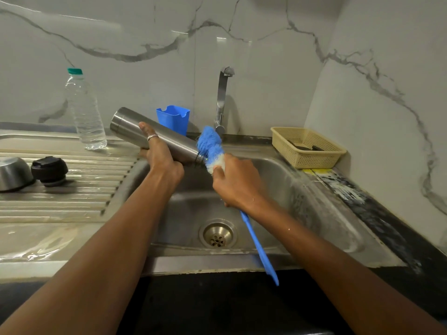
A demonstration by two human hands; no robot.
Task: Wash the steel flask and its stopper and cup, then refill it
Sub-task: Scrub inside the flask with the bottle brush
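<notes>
Nearest, the sink (278,180) is sitting low in front of the person, w/ its drain (217,234) in the middle & no water seen running. The brush (210,146) is poking its long blue handle down toward the person. The right hand (238,184) is curling round the brush just under the fluffy blue & white bristles. The left hand (160,157) is wrapping round the steel flask (135,128), thumb on top, holding it over the sink's left edge. The flask is tilting, mouth down & to the right, bottom up & to the left. The bristles are sitting right at the mouth, prob. not inside yet. So the step looks like scrubbing the flask's inside. The next move is asking for the brush tip lined up w/ the small mouth & pushed straight in, w/ the left hand keeping the flask steady. On the ribbed draining board (72,201) at left, the black stopper (49,169) & the upside-down cup (13,172) are waiting side by side. Farther back, a water bottle (84,112), a blue holder (173,118), the tap (222,97) & a basket (314,160) are standing by the wall.
</notes>
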